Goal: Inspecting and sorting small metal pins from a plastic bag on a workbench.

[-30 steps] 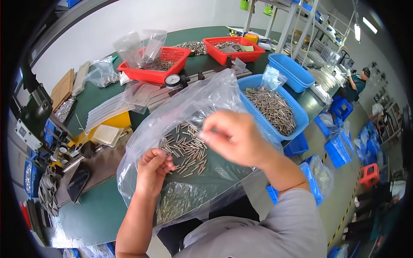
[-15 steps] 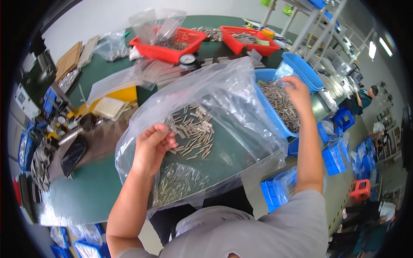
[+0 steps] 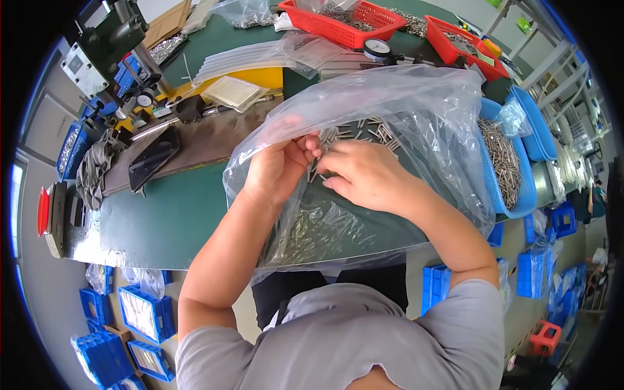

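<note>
Small metal pins lie in a loose pile on the green table, with a large clear plastic bag spread around and partly over them. My left hand is at the pile's left side, partly under the bag's film. Its fingers are curled, and a small bunch of pins shows at the fingertips. My right hand reaches in from the right, its bent fingers close to the left fingertips over the pile. What the right fingers pinch, if anything, is hidden. A light blue basket full of similar pins stands to the right.
Behind the bag are a dial gauge and red baskets of metal parts. Left of my hands lie a flat black object and a grey cloth. A gauge stand rises at the far left. Blue crates sit on the floor.
My right hand has moved from the light blue basket on the right to the pin pile, beside my left hand. The view has shifted left. My left hand stays curled near the pins.
</note>
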`<state>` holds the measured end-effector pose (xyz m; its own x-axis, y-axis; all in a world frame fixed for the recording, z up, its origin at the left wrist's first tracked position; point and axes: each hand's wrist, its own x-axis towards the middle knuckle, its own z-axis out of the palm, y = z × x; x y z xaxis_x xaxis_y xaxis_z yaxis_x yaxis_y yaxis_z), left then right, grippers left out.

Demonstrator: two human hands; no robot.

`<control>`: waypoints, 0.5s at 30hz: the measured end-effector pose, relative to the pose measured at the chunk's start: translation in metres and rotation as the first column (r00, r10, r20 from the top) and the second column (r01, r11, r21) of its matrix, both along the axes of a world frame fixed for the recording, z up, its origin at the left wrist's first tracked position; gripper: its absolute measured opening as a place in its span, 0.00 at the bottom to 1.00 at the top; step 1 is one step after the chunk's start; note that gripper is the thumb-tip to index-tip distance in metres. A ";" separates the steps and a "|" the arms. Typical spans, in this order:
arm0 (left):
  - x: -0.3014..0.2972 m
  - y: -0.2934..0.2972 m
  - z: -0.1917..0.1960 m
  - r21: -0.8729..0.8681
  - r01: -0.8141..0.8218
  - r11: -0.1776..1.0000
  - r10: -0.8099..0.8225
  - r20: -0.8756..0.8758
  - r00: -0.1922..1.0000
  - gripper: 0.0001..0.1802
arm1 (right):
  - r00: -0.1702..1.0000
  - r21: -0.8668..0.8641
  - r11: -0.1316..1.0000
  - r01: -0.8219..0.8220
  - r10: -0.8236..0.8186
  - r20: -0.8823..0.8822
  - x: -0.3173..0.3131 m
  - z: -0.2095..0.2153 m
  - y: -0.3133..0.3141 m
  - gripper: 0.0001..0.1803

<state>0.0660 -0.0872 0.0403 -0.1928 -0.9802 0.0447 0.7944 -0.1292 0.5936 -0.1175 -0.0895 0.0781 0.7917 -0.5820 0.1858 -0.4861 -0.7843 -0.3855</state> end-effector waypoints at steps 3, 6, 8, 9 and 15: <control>0.000 0.000 0.000 -0.019 -0.002 1.000 0.001 -0.026 1.000 0.09 | 0.992 -0.136 0.990 -0.021 0.038 0.117 0.014 -0.023 -0.004 0.11; 0.001 0.001 0.003 -0.045 -0.007 0.999 0.006 -0.022 1.000 0.09 | 0.981 -0.183 0.983 0.001 0.034 0.191 0.021 -0.029 -0.005 0.11; 0.000 0.001 0.003 -0.044 -0.011 0.999 0.010 -0.022 1.000 0.08 | 0.974 -0.185 0.983 -0.022 0.063 0.217 0.020 -0.031 -0.006 0.10; 0.000 0.000 0.004 -0.043 -0.012 0.999 0.011 -0.023 1.000 0.08 | 0.966 -0.193 0.981 -0.034 0.082 0.247 0.020 -0.031 -0.008 0.10; 0.001 0.000 0.002 -0.036 -0.025 0.999 0.024 -0.028 0.999 0.07 | 0.990 -0.067 0.996 -0.058 0.066 0.127 -0.005 -0.025 -0.020 0.07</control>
